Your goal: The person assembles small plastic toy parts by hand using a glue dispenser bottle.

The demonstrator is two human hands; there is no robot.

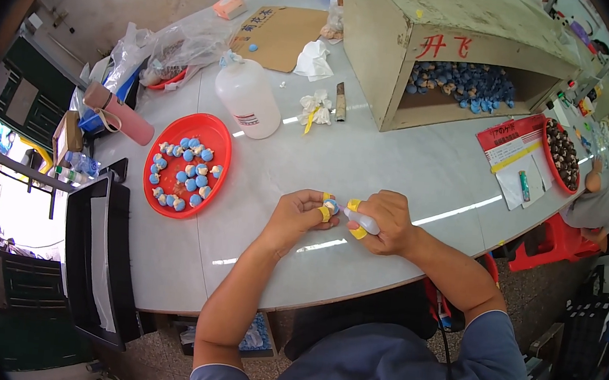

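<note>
Small piece point(331, 206) in left hand point(300, 215) mostly hidden by fingers.

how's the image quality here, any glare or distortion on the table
Head view: heavy fisheye bend, the white table edge curves and the corners go black; bright glare streaks cross the tabletop near the left hand and right hand; the window at far left is overexposed; the centre stays sharp.

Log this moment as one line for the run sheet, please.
left hand: pinches small blue piece | right hand: holds small white squeeze bottle, tip at piece | red tray: blue-and-white pieces | table
</note>
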